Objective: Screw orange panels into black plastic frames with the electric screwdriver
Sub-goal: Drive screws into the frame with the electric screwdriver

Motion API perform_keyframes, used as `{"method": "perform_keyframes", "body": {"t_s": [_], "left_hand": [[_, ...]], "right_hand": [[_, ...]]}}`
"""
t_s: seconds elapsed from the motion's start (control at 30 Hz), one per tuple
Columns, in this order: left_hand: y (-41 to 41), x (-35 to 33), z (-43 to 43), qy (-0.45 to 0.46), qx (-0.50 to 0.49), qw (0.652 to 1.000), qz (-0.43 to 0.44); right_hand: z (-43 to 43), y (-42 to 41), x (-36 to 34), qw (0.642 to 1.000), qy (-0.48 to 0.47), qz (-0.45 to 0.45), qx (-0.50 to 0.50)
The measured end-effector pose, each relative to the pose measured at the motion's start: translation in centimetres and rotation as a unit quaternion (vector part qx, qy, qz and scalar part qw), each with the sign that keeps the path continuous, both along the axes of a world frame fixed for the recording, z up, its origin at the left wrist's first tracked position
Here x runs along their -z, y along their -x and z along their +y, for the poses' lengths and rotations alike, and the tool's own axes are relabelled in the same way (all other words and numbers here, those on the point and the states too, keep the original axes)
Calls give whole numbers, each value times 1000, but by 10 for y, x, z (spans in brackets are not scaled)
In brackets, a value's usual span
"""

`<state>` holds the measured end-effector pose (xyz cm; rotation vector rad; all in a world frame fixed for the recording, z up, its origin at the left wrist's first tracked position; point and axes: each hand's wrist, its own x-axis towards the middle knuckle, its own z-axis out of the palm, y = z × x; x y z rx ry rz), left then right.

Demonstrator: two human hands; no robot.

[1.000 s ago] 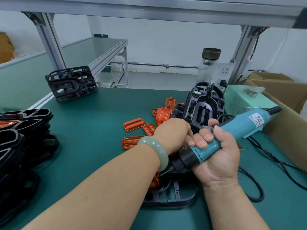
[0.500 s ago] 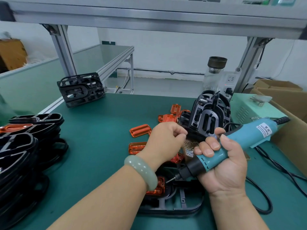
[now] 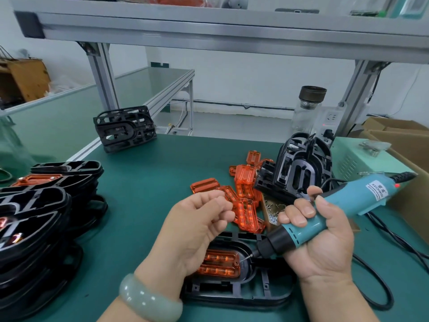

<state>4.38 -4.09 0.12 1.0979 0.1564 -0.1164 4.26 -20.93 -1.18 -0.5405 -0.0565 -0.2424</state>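
On the green table [image 3: 148, 182], at about six o'clock from its middle, lies a black plastic frame [image 3: 243, 289], flat, with an orange panel [image 3: 219, 263] seated in its oval recess. That panel is translucent and ribbed, with two rows of bright spots glowing through it. The right hand [image 3: 325, 238] is wrapped tight round a teal electric screwdriver [image 3: 329, 212], whose black nose slants down to the left so that the bit tip meets the panel's right end. The left hand [image 3: 199, 226] hovers just above the frame, fingers curled and thumb near the fingertips; whether it pinches a screw I cannot tell. A pale green bangle [image 3: 148, 300] sits on that wrist.

Beyond the hands, toward twelve o'clock, a loose heap of spare orange panels [image 3: 243, 182] lies on the table, some overlapping. Just to their right a bunch of bare black frames [image 3: 299, 168] stands upright, and small silver screws [image 3: 274, 212] are scattered on a yellowish tray between those frames and the right hand. At nine o'clock a stack of frames [image 3: 46, 205] lies flat, several with orange showing inside. At eleven o'clock another bundle of empty frames [image 3: 125, 127] stands on edge. At two o'clock are a pale green power box [image 3: 357, 159] and, behind it, a clear glass bottle [image 3: 306, 112] with a dark lid, its contents unclear. The tool's black cable [image 3: 380, 296] loops over the table at four o'clock.
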Motion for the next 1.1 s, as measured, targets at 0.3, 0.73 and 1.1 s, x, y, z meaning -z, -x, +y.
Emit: {"method": "perform_keyframes", "body": {"t_s": [0.3, 0.73, 1.1], "left_hand": [[7, 7, 9, 97, -10, 993, 72], [14, 11, 6, 41, -2, 998, 44], [21, 10, -1, -32, 76, 996, 44]], "right_hand": [[4, 2, -1, 1000, -6, 11, 8], [4, 6, -5, 998, -11, -2, 69], [6, 6, -6, 991, -54, 13, 121]]}}
